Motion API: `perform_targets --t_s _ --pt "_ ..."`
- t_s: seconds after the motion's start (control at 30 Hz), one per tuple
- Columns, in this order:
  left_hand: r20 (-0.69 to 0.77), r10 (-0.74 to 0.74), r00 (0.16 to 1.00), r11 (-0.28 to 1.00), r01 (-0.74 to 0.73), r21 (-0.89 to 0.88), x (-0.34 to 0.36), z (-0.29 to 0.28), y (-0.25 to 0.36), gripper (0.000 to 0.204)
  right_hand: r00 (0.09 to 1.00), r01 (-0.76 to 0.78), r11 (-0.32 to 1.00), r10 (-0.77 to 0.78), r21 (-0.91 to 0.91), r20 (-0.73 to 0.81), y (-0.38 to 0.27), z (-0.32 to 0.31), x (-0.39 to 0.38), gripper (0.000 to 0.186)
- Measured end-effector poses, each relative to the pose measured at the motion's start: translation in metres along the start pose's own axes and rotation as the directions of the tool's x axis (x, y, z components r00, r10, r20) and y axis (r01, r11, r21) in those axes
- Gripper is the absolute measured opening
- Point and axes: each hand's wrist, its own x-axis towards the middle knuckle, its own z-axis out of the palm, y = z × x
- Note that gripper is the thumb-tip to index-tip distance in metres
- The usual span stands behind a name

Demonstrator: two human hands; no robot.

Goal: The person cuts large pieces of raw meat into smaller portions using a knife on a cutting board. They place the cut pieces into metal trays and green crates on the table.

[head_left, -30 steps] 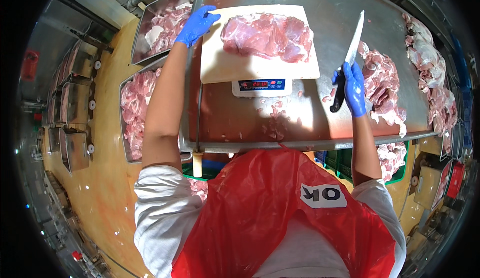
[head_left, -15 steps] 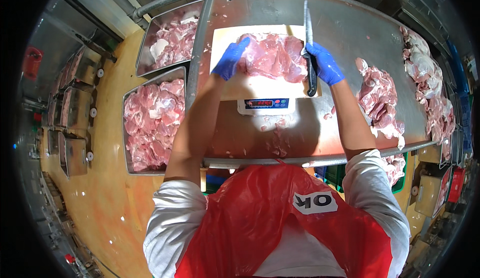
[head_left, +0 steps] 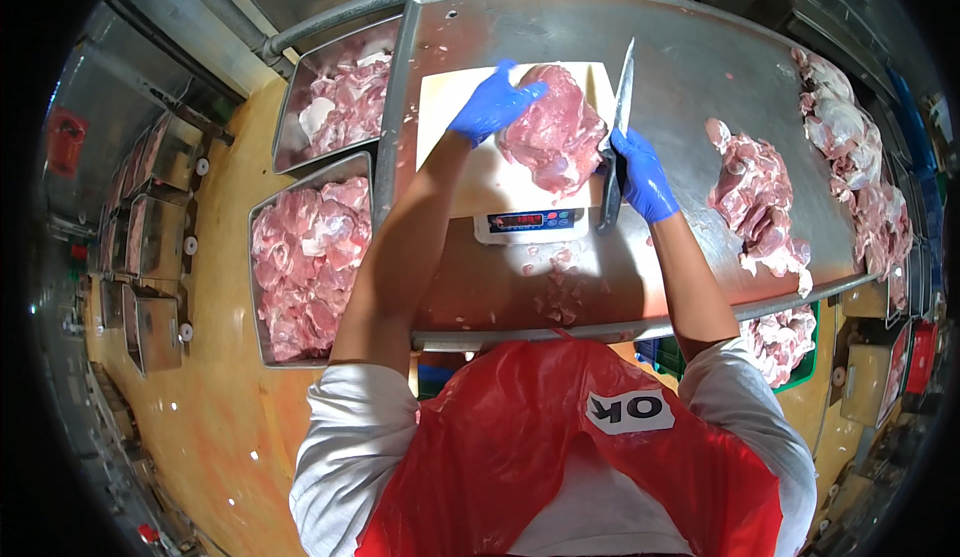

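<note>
A raw piece of pink meat [head_left: 555,129] lies on a cream cutting board [head_left: 455,182], which rests over a white digital scale [head_left: 530,227] with a lit red display. My left hand [head_left: 492,107], in a blue glove, is at the meat's upper left edge. Its fingers are apart, one laid on the meat, and slightly blurred. In my blue-gloved right hand [head_left: 648,177] is a knife [head_left: 626,92], its black handle gripped along the board's right edge and its blade pointing away from me. Part of the handle is hidden by that hand.
Two metal bins, a far one [head_left: 290,132] and a near one [head_left: 262,332], hold cut meat at the left. On the steel table [head_left: 690,67], a meat pile [head_left: 755,192] lies right, with larger pieces [head_left: 845,132] along the far right edge. A green crate [head_left: 805,372] of meat stands below.
The meat has been turned and bunched, from lying wide to lying lengthwise. My left hand has moved right onto its upper edge. My right hand and the knife have shifted slightly toward me.
</note>
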Motion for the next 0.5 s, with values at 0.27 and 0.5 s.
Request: perform_targets --t_s 0.27,0.5 --pt "0.216 0.215 0.952 0.924 -0.27 0.271 -0.016 0.056 0.029 0.075 0.986 0.036 0.999 -0.038 -0.012 -0.16 0.005 -0.058 -0.03 0.035" --pt "0.285 0.046 0.957 0.977 0.016 -0.213 -0.012 0.021 0.003 0.06 0.988 0.061 0.998 -0.065 -0.032 -0.141 0.002 -0.059 -0.04 0.034"
